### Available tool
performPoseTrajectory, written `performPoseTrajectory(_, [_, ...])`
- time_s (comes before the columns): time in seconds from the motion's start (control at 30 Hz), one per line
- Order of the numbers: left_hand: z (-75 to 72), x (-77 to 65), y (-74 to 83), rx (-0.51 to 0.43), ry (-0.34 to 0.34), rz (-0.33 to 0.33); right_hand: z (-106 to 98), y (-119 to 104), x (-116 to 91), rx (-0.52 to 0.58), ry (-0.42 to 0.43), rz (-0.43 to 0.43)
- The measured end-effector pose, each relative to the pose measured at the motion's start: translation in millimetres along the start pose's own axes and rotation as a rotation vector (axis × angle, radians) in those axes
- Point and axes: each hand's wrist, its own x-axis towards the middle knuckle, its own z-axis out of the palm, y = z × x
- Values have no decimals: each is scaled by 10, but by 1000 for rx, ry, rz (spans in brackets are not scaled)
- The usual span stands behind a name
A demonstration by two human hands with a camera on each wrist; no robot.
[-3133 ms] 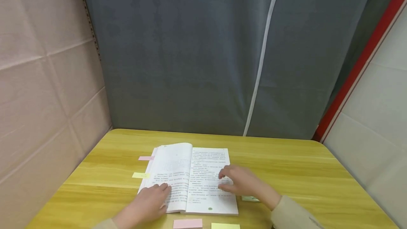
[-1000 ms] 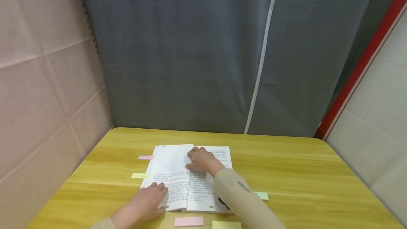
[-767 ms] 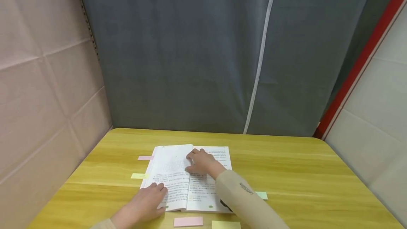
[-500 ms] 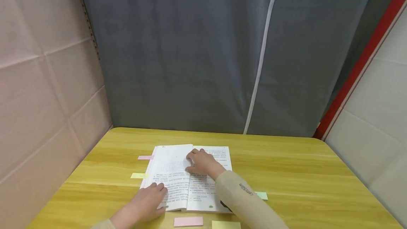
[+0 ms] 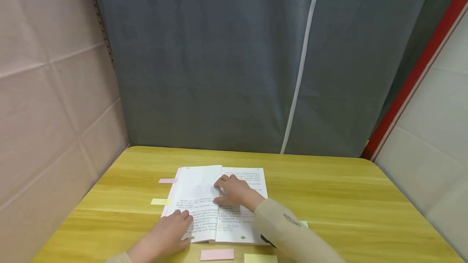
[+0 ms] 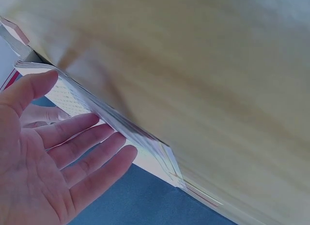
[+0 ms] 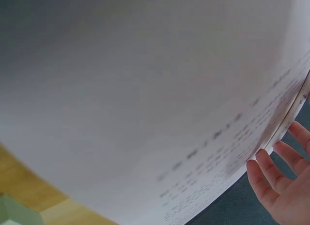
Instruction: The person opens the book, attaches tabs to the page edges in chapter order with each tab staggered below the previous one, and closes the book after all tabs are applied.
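A book with printed pages (image 5: 200,178) lies open on the wooden table. My left hand (image 5: 166,232) rests on the lower left page near its outer edge; in the left wrist view, this hand (image 6: 53,162) has its fingers extended against the page. Over at the central fold, my right hand (image 5: 235,193) lies with spread, slightly bent fingers touching the page. The right wrist view shows the same hand (image 7: 288,186) with nothing gripped. A pink tab (image 5: 167,181) and a yellow tab (image 5: 161,201) stick out from the book's left side.
A pink sticky-note pad (image 5: 217,255) and a yellow one (image 5: 260,258) lie in front of the book. A green pad (image 5: 304,223) is mostly hidden behind the right sleeve. A grey curtain (image 5: 219,60) hangs beyond the table.
My right hand has gone from above the right page to the book's fold, then slid slightly toward me along it. The left hand stays on the left page.
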Motion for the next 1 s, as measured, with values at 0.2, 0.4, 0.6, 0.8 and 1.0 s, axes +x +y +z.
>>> performPoseTrajectory(0.2, [-11,-2,2,2,-1,0,-9,-27,0,-2,2,10])
performPoseTrajectory(0.4, [-7,-9,8,1,-1,-1,11,-30,-4,-11,5,9])
performPoseTrajectory(0.6, [13,-18,12,8,12,7,6,-48,-62,-50,15,-29])
performPoseTrajectory(0.8, [16,-10,13,10,25,7,-5,-62,-128,-72,8,-58])
performPoseTrajectory(1.0, [2,-10,15,13,14,4,12,-52,-147,-67,27,-75])
